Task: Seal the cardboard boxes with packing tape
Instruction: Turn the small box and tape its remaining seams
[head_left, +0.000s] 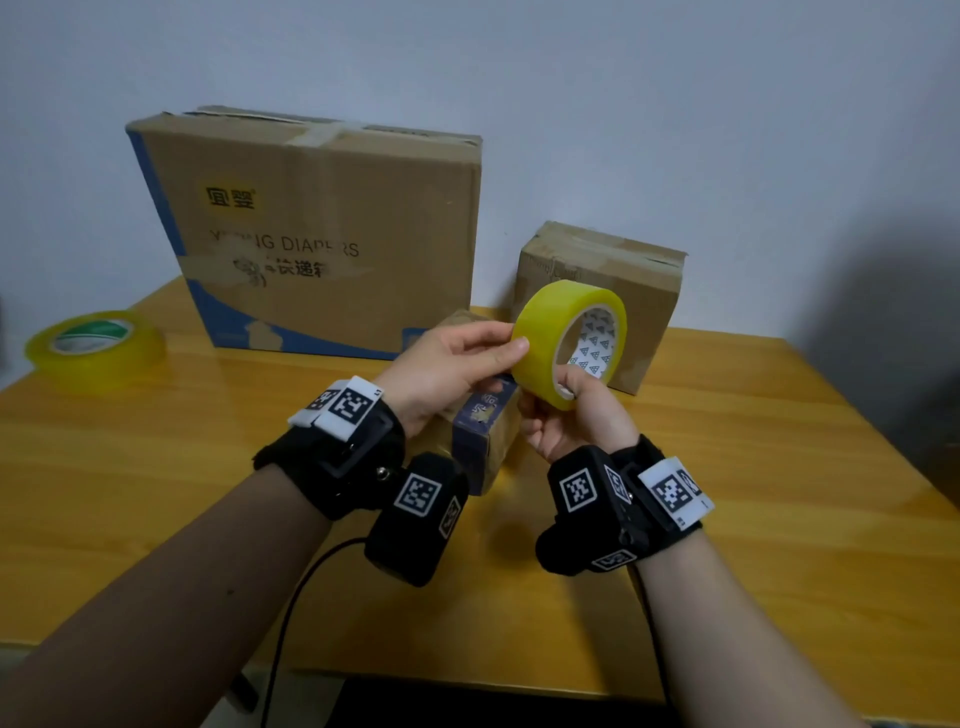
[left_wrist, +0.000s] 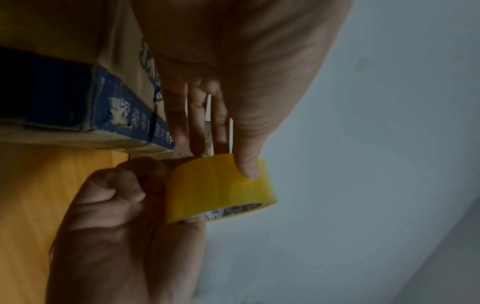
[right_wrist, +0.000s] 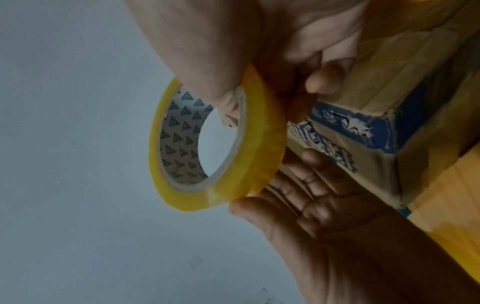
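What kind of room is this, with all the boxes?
Probably a home or small office used for packing parcels. Worn cardboard boxes stand on a wooden table against a plain wall, and the hands hold a yellow tape roll.

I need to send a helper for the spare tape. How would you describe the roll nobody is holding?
Start at the big diaper box standing on the wooden table. Left of it, near the table's edge, the spare roll lies flat. Its core shows green, unlike the triangle-printed core of the held roll.
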